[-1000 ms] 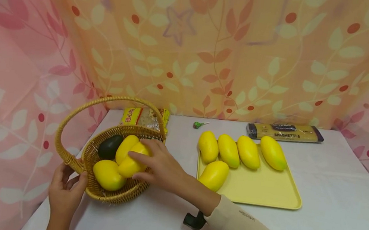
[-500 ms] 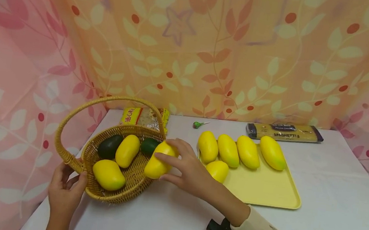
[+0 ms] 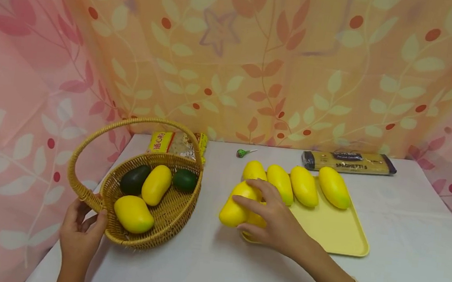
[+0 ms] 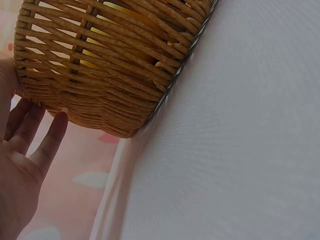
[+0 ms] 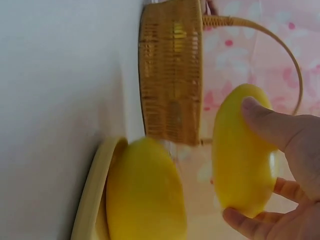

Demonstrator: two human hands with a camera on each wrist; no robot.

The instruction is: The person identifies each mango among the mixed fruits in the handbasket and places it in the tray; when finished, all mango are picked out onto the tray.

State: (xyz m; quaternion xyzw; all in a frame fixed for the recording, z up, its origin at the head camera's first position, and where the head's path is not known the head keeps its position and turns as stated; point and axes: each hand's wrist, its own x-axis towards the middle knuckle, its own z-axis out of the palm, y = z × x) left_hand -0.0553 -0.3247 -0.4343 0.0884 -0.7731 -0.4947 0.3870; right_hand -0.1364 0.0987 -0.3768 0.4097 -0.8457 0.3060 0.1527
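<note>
My right hand [image 3: 273,217] grips a yellow mango [image 3: 237,205] above the left edge of the yellow tray [image 3: 323,236]; in the right wrist view the held mango [image 5: 242,150] hangs clear of the mango [image 5: 145,192] lying on the tray. Several mangoes rest on the tray, four-abreast style in a back row, such as the rightmost mango [image 3: 334,188]. With my left hand [image 3: 81,234] I hold the rim of the wicker basket [image 3: 175,225] at the handle's base. Inside it lie two mangoes [image 3: 133,214] and two dark green fruits [image 3: 135,180], avocado-like.
Behind the basket lies a yellow food packet [image 3: 174,143]. A green lollipop [image 3: 243,153] is at the table's back. The spaghetti pack [image 3: 348,162] sits behind the tray. The basket's tall handle [image 3: 128,122] arches upward over its opening.
My right hand has carried the mango out of the basket, rightward to the tray's left edge. A second dark green fruit in the basket is now uncovered. The left hand stays put.
</note>
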